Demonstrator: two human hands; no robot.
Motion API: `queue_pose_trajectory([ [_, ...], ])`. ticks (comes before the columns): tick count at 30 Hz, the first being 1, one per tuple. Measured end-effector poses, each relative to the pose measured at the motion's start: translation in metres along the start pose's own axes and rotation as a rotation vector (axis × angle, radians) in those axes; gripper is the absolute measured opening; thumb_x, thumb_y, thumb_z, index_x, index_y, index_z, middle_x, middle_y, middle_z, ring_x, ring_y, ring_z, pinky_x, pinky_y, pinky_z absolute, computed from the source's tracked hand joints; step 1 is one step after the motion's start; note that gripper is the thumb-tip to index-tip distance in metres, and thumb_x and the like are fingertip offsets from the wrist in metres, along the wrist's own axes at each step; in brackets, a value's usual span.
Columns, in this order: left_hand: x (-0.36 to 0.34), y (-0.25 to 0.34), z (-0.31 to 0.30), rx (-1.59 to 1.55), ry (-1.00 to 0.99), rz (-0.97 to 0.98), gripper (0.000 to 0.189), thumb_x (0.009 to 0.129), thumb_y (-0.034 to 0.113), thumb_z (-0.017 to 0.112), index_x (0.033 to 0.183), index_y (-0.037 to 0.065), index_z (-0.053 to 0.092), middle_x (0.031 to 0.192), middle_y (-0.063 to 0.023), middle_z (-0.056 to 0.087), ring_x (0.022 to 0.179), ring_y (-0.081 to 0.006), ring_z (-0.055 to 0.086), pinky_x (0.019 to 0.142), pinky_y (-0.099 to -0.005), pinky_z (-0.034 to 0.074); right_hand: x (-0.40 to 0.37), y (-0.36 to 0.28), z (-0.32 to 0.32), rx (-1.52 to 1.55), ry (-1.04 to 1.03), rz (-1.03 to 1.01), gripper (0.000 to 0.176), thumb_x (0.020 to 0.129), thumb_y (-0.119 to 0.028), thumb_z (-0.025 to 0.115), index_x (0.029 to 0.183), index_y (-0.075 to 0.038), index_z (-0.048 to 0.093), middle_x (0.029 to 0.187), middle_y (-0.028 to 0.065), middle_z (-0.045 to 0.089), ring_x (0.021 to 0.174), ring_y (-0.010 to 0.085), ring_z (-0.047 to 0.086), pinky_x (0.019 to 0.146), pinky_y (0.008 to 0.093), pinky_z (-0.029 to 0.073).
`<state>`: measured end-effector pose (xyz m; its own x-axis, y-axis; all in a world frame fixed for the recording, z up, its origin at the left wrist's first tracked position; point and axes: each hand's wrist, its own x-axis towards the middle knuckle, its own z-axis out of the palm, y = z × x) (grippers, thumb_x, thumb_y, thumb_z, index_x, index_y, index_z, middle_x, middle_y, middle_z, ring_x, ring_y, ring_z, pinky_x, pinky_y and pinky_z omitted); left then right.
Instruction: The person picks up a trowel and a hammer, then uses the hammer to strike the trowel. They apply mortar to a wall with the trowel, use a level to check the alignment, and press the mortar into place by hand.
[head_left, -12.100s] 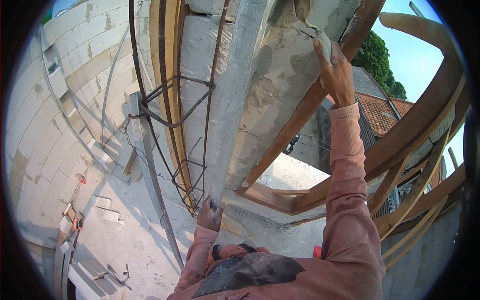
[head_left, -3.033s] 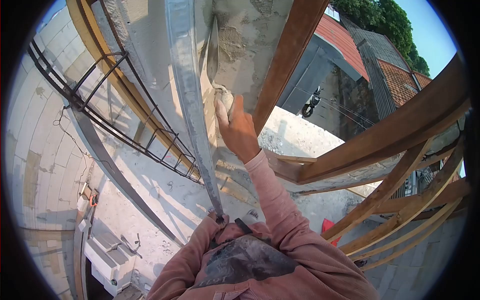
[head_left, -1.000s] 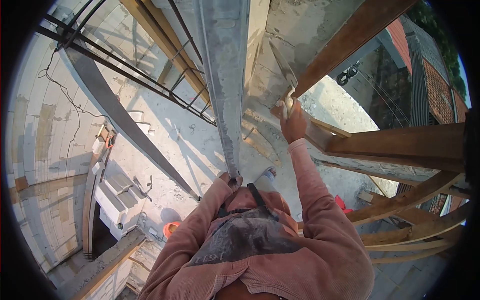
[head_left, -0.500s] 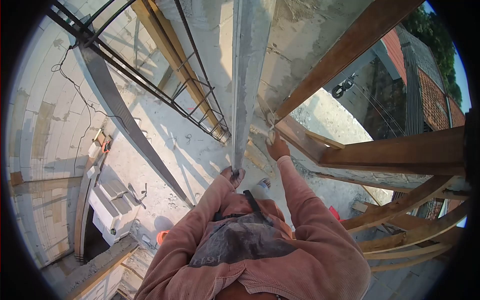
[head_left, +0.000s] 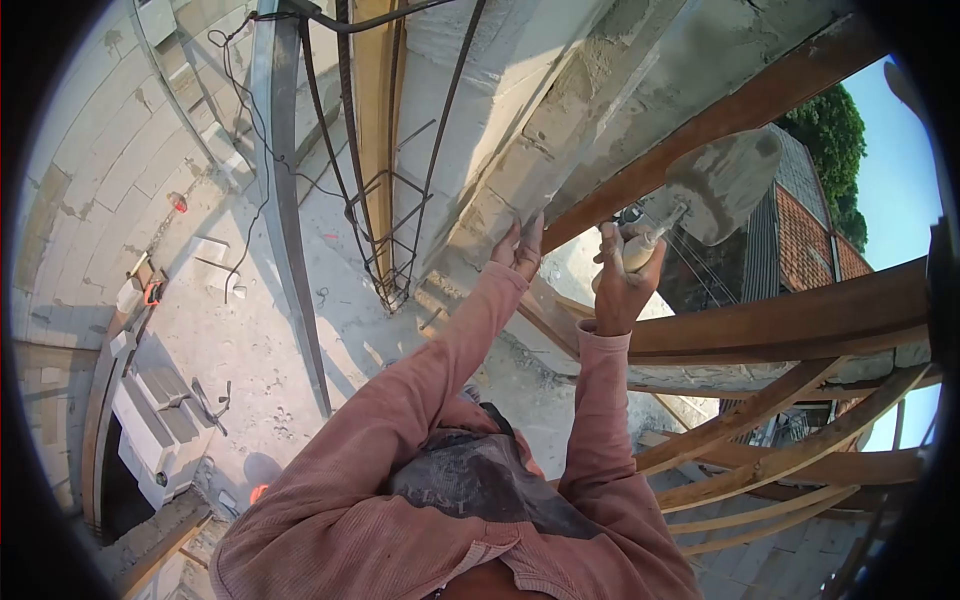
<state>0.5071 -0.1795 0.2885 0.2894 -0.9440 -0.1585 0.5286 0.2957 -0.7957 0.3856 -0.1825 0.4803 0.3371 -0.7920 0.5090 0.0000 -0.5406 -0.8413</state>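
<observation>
My left hand (head_left: 516, 250) grips the lower end of a long, pale straight bar (head_left: 620, 115), which lies slanted along the rough mortared wall face (head_left: 570, 90). In my right hand (head_left: 625, 290) is a trowel (head_left: 722, 185), held by its light handle with the fingers wrapped round. Its broad, mortar-smeared blade points up and to the right, in front of the brown wooden frame post (head_left: 720, 115). Both hands are raised close to the foot of this post, a short distance apart.
Upright steel rebar (head_left: 430, 190) and a yellowish timber (head_left: 375, 120) stand left of the wall. A grey metal strip (head_left: 285, 220) leans farther left. Pale blocks (head_left: 160, 420) are stacked near a dark floor opening (head_left: 125, 490). Wooden beams (head_left: 780, 320) cross at right.
The bar has swung from upright before me to a slant against the wall, my left hand rising with it. My right hand has lifted to the right, bringing the trowel blade into clear view.
</observation>
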Motion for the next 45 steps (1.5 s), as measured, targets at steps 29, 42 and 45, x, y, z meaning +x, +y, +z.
queue_pose_trajectory([
  [29,0.054,-0.118,0.156,0.852,-0.125,0.281,0.054,0.097,0.045,0.071,0.138,0.012,0.060,0.135,-0.0034,0.068,0.120,-0.0171,0.067,0.086,-0.0255,0.060,0.209,-0.092,0.113,-0.013,0.178,-0.429,0.035,0.084,-0.018,0.083,0.102,-0.002,0.058,0.095,0.0151,0.075,0.085,0.0254,0.072,0.080,0.0371,0.055],
  [42,0.051,-0.073,0.116,0.510,-0.037,0.337,0.044,0.101,0.026,0.067,0.137,0.002,0.058,0.136,-0.0125,0.065,0.118,-0.0229,0.067,0.097,-0.0316,0.062,0.209,-0.088,0.127,-0.123,0.306,-0.486,0.036,0.079,-0.018,0.084,0.096,-0.002,0.057,0.092,0.0128,0.072,0.083,0.0297,0.071,0.082,0.0404,0.055],
  [45,0.058,-0.032,0.089,0.394,-0.038,0.294,0.053,0.099,0.023,0.071,0.141,-0.004,0.053,0.144,-0.0156,0.058,0.127,-0.0271,0.062,0.103,-0.0324,0.059,0.211,-0.086,0.124,-0.151,0.292,-0.479,0.040,0.080,-0.022,0.087,0.100,0.000,0.061,0.096,0.0129,0.072,0.088,0.0259,0.070,0.085,0.0372,0.055],
])
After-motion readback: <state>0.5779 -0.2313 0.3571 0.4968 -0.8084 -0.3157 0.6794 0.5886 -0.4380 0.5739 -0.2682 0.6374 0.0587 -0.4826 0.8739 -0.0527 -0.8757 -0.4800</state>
